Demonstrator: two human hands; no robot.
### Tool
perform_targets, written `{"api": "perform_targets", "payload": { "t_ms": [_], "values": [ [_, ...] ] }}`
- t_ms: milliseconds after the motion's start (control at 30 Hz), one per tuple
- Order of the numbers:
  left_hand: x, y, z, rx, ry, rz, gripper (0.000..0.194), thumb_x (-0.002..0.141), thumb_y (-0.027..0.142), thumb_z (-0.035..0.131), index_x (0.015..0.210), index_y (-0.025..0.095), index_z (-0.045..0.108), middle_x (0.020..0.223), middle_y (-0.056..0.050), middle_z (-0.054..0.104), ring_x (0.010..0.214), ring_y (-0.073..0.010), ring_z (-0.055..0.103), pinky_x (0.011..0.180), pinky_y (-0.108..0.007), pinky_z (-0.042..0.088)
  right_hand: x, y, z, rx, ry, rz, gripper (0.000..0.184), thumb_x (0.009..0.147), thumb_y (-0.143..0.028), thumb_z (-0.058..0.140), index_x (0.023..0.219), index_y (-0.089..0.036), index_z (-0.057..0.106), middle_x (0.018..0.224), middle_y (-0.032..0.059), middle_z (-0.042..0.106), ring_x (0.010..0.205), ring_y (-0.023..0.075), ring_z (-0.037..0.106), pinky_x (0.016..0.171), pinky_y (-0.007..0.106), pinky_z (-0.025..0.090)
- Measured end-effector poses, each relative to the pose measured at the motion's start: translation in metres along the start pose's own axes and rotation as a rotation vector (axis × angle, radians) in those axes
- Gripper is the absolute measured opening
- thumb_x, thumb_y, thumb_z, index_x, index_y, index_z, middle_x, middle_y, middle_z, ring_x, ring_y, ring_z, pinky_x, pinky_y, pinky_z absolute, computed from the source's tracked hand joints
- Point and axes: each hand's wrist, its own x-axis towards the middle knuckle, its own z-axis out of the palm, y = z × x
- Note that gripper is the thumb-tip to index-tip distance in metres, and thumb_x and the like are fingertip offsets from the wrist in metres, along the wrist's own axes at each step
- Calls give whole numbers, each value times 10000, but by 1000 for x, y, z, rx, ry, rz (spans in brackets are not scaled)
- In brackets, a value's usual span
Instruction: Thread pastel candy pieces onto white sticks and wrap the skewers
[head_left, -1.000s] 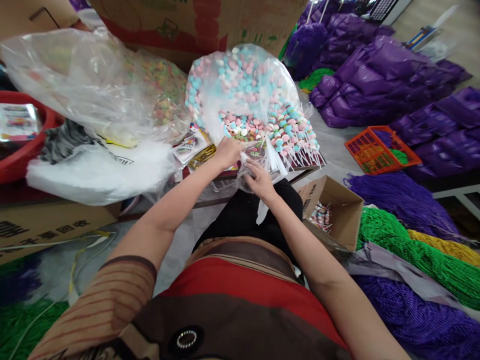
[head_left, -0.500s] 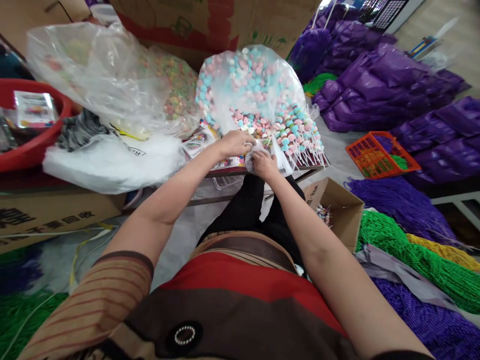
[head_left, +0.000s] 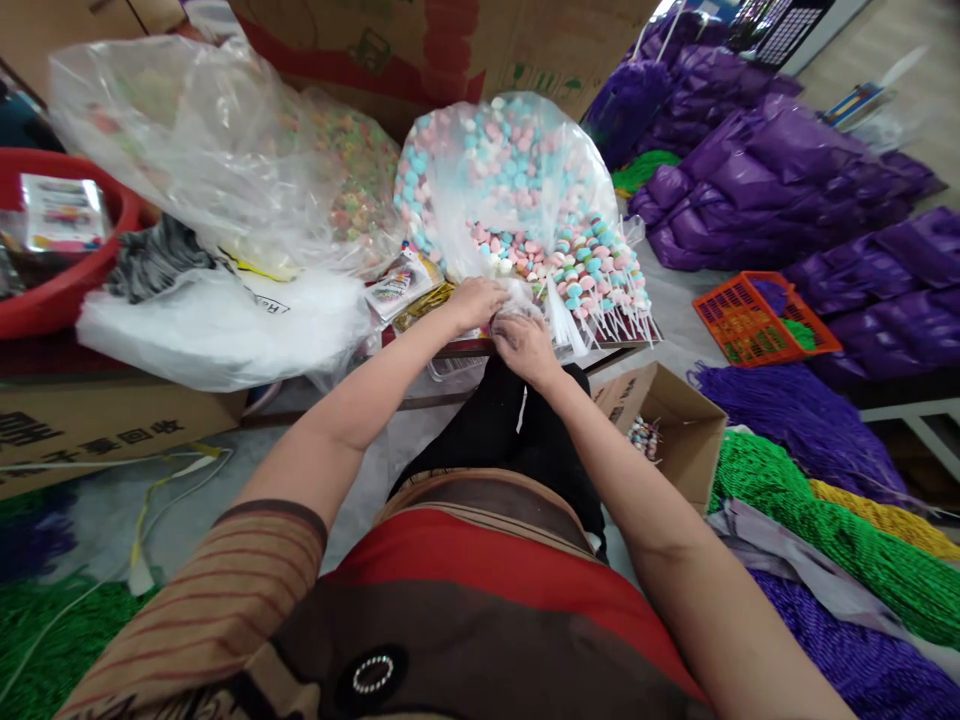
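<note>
At the front edge of the table, a crumpled clear plastic bag [head_left: 519,298] is bunched between my two hands. My left hand [head_left: 478,303] has its fingers closed at the bag's left side. From below, my right hand [head_left: 525,347] grips the same bag with curled fingers. What the bag contains, if anything, I cannot make out. Just behind lies a big clear sack of pink, blue and white candies [head_left: 517,160]. To the right are candy skewers on white sticks [head_left: 604,270]. Flat printed packets [head_left: 405,285] and gold twist ties [head_left: 435,300] lie left of my left hand.
A clear sack of orange-green pieces [head_left: 352,170], a white plastic bag [head_left: 225,325] and a red basin [head_left: 120,240] are on the left. Right of my legs stands an open cardboard box [head_left: 686,430]. Beyond it are an orange basket [head_left: 757,335], bead strands [head_left: 870,545] and purple bundles [head_left: 772,190].
My right hand has turned and moved slightly down around the bag. My left hand has shifted slightly lower, and gold ties now show beside it. The view has tilted slightly.
</note>
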Motion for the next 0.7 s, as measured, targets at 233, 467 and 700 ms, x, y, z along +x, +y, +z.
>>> {"api": "perform_targets", "payload": {
  "t_ms": [233, 467, 700],
  "values": [
    [35, -24, 7, -327, -27, -35, 498, 977, 154, 450, 1419, 145, 678, 1450, -94, 708, 1319, -198, 664, 1111, -269, 473, 20, 26, 21, 9, 48, 116, 385, 1003, -232, 464, 1235, -188, 767, 1335, 160, 768, 1282, 351, 636, 1141, 578, 405],
    [68, -42, 29, -226, 7, 75, 384, 868, 117, 526, 1132, 173, 799, 1296, -112, 776, 1251, -239, 688, 1123, -350, 481, 20, 51, 34, 38, 140, 187, 456, 1000, -178, 395, 1269, -176, 763, 1332, 157, 758, 1258, 331, 635, 1118, 529, 470],
    [81, -45, 17, -129, -63, 108, 448, 881, 59, 470, 1183, 168, 782, 1380, -127, 727, 1380, -261, 598, 1207, -410, 413, 15, 44, 33, 18, 144, 202, 449, 1005, -194, 409, 1296, -202, 750, 1372, 141, 736, 1290, 348, 610, 1130, 568, 458]
  ]
}}
